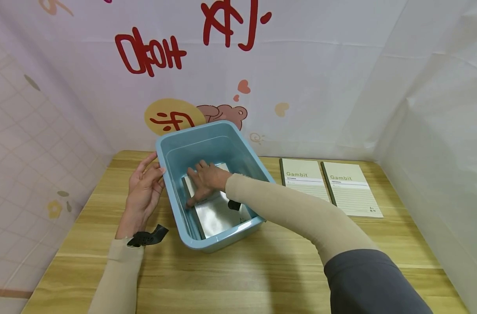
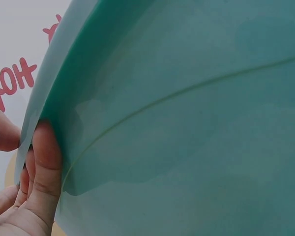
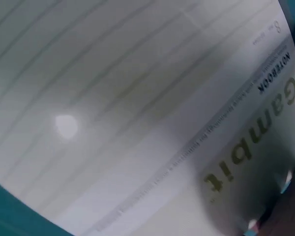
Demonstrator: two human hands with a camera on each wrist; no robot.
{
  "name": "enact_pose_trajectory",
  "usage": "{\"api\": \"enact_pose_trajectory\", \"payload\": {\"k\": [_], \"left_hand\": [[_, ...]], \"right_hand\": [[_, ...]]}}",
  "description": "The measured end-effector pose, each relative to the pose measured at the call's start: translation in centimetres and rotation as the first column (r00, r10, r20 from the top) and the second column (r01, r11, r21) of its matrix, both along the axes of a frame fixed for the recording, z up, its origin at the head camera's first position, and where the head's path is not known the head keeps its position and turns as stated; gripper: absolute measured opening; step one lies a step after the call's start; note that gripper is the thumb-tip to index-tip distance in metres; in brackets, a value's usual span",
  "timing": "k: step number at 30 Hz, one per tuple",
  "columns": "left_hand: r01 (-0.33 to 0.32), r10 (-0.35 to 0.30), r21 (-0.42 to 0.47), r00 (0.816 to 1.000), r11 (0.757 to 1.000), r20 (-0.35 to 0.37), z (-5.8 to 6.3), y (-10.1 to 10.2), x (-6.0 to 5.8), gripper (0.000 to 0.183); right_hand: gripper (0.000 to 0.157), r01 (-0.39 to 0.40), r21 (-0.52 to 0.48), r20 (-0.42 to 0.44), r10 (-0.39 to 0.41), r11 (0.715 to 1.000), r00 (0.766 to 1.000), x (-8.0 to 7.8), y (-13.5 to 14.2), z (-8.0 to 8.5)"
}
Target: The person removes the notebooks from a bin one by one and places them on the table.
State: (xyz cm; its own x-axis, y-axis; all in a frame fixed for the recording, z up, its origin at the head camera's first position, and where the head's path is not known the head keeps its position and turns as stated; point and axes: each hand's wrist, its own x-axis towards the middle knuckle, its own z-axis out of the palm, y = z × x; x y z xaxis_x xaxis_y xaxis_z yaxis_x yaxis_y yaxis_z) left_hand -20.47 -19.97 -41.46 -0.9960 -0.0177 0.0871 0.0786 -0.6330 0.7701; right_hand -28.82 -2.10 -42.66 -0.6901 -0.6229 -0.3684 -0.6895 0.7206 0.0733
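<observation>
Bin (image 1: 197, 147) steadied, notebook (image 1: 217, 216) inside under my spread fingers.
My left grip (image 1: 144, 189) pinches the bin's rim; my right grip (image 1: 208, 179) spans the notebook, but I can't tell whether it pinches. I'd brace the rim and guide the notebook by its edges, avoiding bent corners.

bin (image 2: 187, 147): cut off in left wrist view | notebook inside (image 1: 218, 218): partly hidden under right grip (image 1: 208, 179)

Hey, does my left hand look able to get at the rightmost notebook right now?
Probably not directly: your left hand holds the blue tub, and that tub and your right arm lie between it and the rightmost notebook.
</observation>
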Motion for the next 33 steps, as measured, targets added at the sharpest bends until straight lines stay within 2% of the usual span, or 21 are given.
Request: {"api": "enact_pose_trajectory", "payload": {"k": [5,9,18,25,33], "left_hand": [[-0.003,0.003,0.006,1.000,1.000,0.003,0.0,0.0,0.0,0.061],[-0.005,0.005,0.003,1.000,1.000,-0.002,-0.1,0.1,0.0,0.061],[-0.007,0.007,0.001,1.000,1.000,-0.011,-0.2,0.1,-0.1,0.061],[-0.010,0.010,-0.004,1.000,1.000,-0.012,-0.1,0.1,0.0,0.062],[-0.007,0.007,-0.012,1.000,1.000,-0.013,-0.2,0.1,-0.1,0.060]], "right_hand": [[0.103,-0.013,-0.042,-0.122,0.007,0.999,0.993,-0.2,0.1,-0.1],[0.107,0.009,-0.043,-0.194,-0.017,0.999,0.981,-0.5,0.1,-0.2],[0.091,-0.011,-0.104,-0.177,-0.007,0.994,0.984,-1.0,-0.1,-0.2],[0.091,-0.062,-0.160,-0.195,0.030,0.985,0.980,-1.4,-0.2,0.4],[0.089,-0.057,-0.199,-0.204,0.016,0.978,0.979,-1.8,-0.5,1.4]]}}
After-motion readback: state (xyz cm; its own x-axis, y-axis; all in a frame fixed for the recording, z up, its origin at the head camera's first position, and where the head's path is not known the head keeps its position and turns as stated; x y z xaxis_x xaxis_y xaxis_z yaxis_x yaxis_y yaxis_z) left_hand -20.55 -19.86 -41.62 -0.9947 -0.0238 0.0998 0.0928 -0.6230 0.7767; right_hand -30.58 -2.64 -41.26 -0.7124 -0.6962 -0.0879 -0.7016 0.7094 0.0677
